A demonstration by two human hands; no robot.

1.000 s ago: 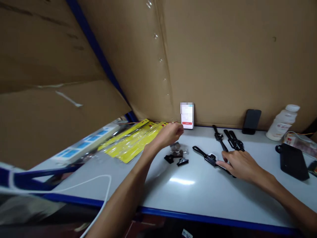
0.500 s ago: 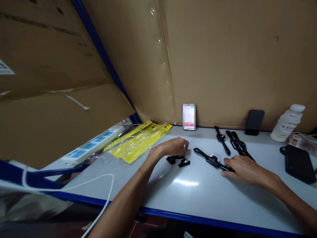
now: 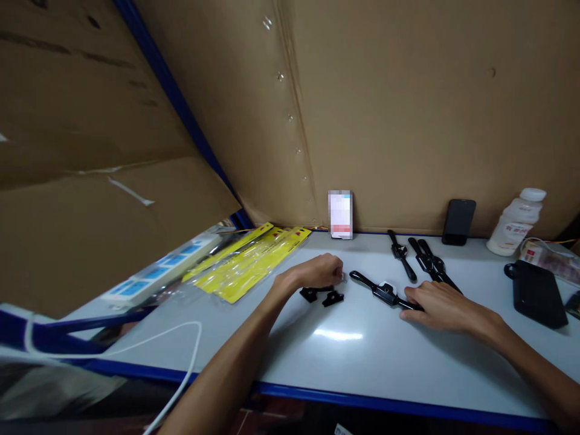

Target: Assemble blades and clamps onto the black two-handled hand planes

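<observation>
1. A black spokeshave (image 3: 385, 295) is seen right of centre in the lower half of the frame, laid slantwise on the white desk (image 3: 389, 362); its free handle is pointed toward the upper left, and a pale patch is shown at its middle.
2. The spokeshave's lower-right handle is gripped by the right hand (image 3: 437, 305), whose fingers and thumb are closed about it.
3. The left hand (image 3: 321, 270) is held near the centre of the frame with its fingers curled inward; a small shiny bit is glimpsed at the fingertips, but whether it is pinched cannot be told.
4. Just below the left hand, small black parts (image 3: 333, 298) are left lying on the desk, some of them partly covered by the hand.
5. Above the right hand in the frame, a separate spokeshave (image 3: 401, 252) and, to its right, a close-set pair of spokeshaves (image 3: 426, 261) are laid on the desk.
6. Left of centre, clear packages with yellow cards (image 3: 260, 263) are spread overlapping, and a white power strip (image 3: 158, 273) is placed farther left.
7. A smartphone with a lit screen (image 3: 341, 216) is stood against the cardboard wall (image 3: 399, 121) near the middle of the frame; a dark phone (image 3: 459, 222) is propped at right.
8. At the right edge, a white-capped bottle (image 3: 514, 225) and a black case (image 3: 539, 296) are set.
9. A white cable (image 3: 181, 326) is looped across the lower left.
</observation>
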